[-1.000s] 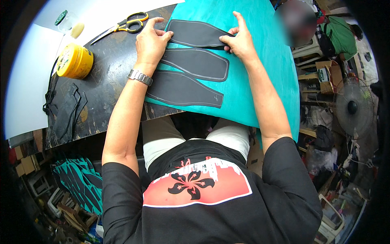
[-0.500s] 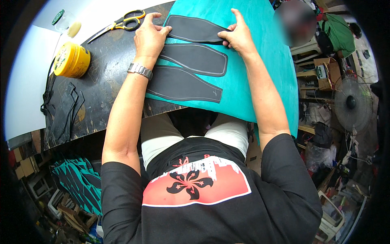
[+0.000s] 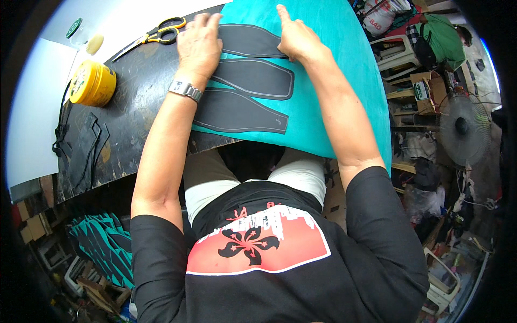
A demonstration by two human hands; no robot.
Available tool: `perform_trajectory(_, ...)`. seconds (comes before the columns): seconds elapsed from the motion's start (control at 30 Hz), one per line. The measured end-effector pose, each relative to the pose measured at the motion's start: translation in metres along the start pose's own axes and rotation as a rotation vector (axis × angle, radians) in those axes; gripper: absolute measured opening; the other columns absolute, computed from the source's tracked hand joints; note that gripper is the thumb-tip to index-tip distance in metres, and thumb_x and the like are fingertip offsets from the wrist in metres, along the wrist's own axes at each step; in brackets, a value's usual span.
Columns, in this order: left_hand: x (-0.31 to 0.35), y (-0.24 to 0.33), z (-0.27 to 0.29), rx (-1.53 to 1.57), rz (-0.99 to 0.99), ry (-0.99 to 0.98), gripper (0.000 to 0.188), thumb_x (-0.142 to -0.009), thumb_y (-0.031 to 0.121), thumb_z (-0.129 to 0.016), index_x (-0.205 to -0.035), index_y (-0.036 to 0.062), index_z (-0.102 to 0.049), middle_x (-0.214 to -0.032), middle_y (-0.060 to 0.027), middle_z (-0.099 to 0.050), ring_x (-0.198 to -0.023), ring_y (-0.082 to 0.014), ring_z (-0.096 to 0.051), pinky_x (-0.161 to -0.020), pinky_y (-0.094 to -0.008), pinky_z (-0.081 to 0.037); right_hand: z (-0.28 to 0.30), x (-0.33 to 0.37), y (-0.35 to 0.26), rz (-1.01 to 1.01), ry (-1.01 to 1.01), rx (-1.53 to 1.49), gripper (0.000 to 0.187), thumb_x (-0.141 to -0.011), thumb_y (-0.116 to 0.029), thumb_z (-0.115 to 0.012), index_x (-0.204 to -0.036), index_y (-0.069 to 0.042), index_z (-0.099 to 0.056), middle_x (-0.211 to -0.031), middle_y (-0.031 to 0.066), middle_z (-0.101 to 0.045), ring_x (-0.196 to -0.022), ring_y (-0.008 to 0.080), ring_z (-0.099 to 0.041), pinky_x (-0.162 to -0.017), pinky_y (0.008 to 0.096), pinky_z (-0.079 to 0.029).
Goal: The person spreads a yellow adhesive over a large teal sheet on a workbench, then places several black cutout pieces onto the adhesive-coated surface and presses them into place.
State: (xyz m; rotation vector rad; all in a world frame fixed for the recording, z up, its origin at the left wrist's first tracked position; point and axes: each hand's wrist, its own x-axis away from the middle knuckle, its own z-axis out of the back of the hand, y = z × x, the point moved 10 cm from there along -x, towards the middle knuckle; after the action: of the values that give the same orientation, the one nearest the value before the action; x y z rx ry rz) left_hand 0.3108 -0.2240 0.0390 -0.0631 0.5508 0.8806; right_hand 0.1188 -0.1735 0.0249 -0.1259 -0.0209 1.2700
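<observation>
Three black shaped panels with pale lines along their edges lie in a column on a teal sheet [image 3: 334,107]. They are the top panel [image 3: 247,40], the middle panel [image 3: 258,78] and the bottom panel [image 3: 242,112]. My left hand [image 3: 199,46], with a metal-band watch at the wrist, rests flat over the top panel's left end, fingers stretched forward and slightly blurred. At that panel's right end is my right hand [image 3: 301,40]. Its index finger points away from me, while the thumb and bent fingers close at the panel's edge; their exact contact is partly hidden.
Beside my left hand lie yellow-and-black scissors [image 3: 156,35]. A yellow tub [image 3: 92,83] and thin black scraps [image 3: 92,142] are on the dark worktop [image 3: 140,81]. A clear jar with a green lid [image 3: 75,28] stands farther back. A fan [image 3: 464,129] stands at the right.
My left hand has gone from a thumb-and-finger grip to lying flat with fingers forward. My right hand has shifted slightly left and back. The top panel now lies flatter.
</observation>
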Motion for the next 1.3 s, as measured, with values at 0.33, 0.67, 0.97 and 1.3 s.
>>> perform_trajectory(0.33,0.065,0.079,-0.035,0.164,-0.406,-0.352,0.078,-0.090,0.072,-0.045,-0.155,0.0301,-0.034,-0.162,-0.0089,-0.027,-0.151,-0.0335,-0.019,-0.122,-0.0568,-0.011,0.009,0.018,0.010,-0.192,-0.244,-0.159,0.103,-0.080,-0.016,-0.079,-0.159,-0.016,-0.013,-0.086,0.0192,-0.071,-0.056,0.0217,-0.067,-0.051,0.0348,-0.057)
perform_trajectory(0.67,0.068,0.080,-0.027,0.174,-0.345,-0.390,0.073,-0.092,0.068,-0.046,-0.151,0.0274,-0.042,-0.160,-0.0113,-0.031,-0.150,-0.0366,-0.021,-0.120,-0.0617,-0.010,0.028,-0.002,0.101,-0.310,-0.049,0.281,0.110,-0.072,-0.055,-0.082,-0.158,-0.022,-0.022,-0.152,0.0259,-0.039,-0.123,0.0381,-0.058,-0.097,0.0585,-0.049)
perform_trajectory(0.97,0.097,0.075,-0.010,0.215,-0.271,-0.361,0.078,-0.093,0.062,-0.051,-0.151,0.0111,-0.040,-0.159,-0.0110,-0.034,-0.150,-0.0315,-0.022,-0.122,-0.0526,-0.009,-0.034,-0.013,-0.052,0.191,0.457,0.004,0.077,-0.096,-0.063,-0.043,-0.159,-0.025,-0.021,-0.164,0.0170,-0.015,-0.152,0.0358,-0.010,-0.114,0.0698,-0.009)
perform_trajectory(1.3,0.128,0.092,0.011,0.232,-0.262,-0.335,0.075,-0.092,0.058,-0.055,-0.151,0.0136,-0.041,-0.159,-0.0158,-0.032,-0.149,-0.0361,-0.023,-0.120,-0.0568,-0.012,-0.031,0.031,0.008,0.218,0.363,0.051,0.069,-0.099,-0.058,-0.040,-0.158,-0.027,-0.022,-0.166,0.0118,-0.013,-0.153,0.0340,-0.006,-0.115,0.0697,0.000)
